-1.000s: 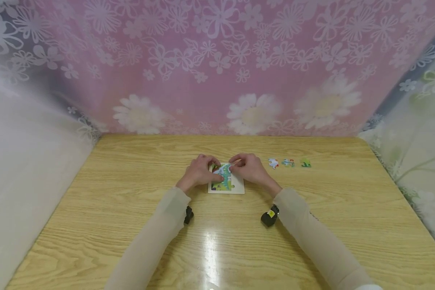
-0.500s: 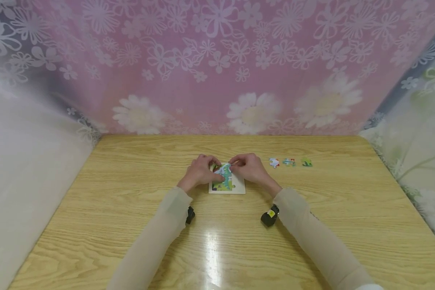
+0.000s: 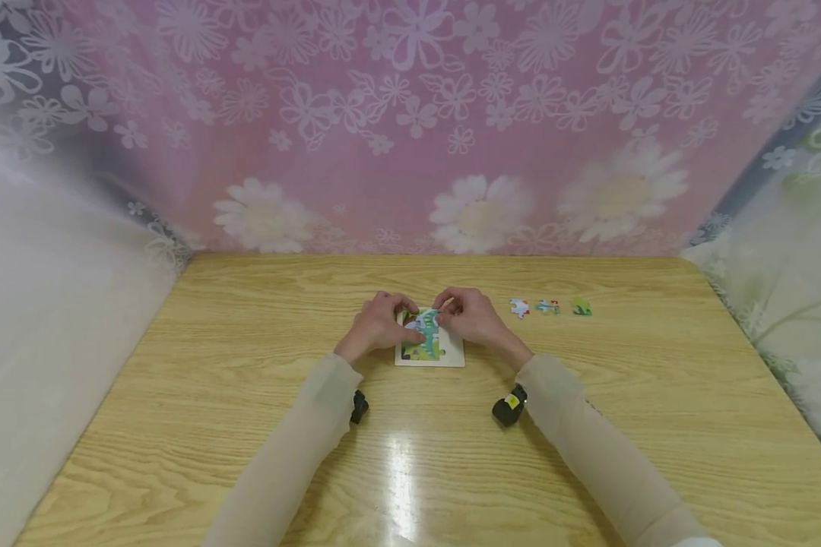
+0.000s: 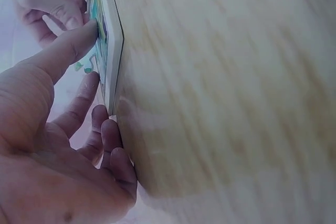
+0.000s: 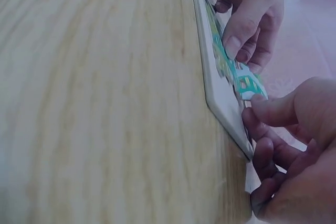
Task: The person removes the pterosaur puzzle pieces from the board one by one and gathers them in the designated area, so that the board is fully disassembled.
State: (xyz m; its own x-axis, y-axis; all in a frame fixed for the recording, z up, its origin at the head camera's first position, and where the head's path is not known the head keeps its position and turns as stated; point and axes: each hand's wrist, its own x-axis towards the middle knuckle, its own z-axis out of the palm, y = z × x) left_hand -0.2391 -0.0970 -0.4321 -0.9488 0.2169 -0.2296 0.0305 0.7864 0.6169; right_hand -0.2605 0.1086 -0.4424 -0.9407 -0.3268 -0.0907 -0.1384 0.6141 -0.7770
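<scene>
A small puzzle board with a white frame lies on the table, its left part filled with joined pieces in green and teal. My left hand rests on it: the thumb and index finger press on the picture, while the other fingers touch the board's edge and the table. At the upper middle of the board, my right hand pinches a puzzle piece between thumb and index finger. In the right wrist view this white and teal piece is tilted up from the board.
Three loose puzzle pieces lie in a row right of the board: a white and red one, a teal and red one and a green one. The wooden table meets a flowered pink curtain at the back.
Both hands stay almost in place at the board. The right fingers have shifted very slightly with the piece they pinch; the loose pieces lie as before.
</scene>
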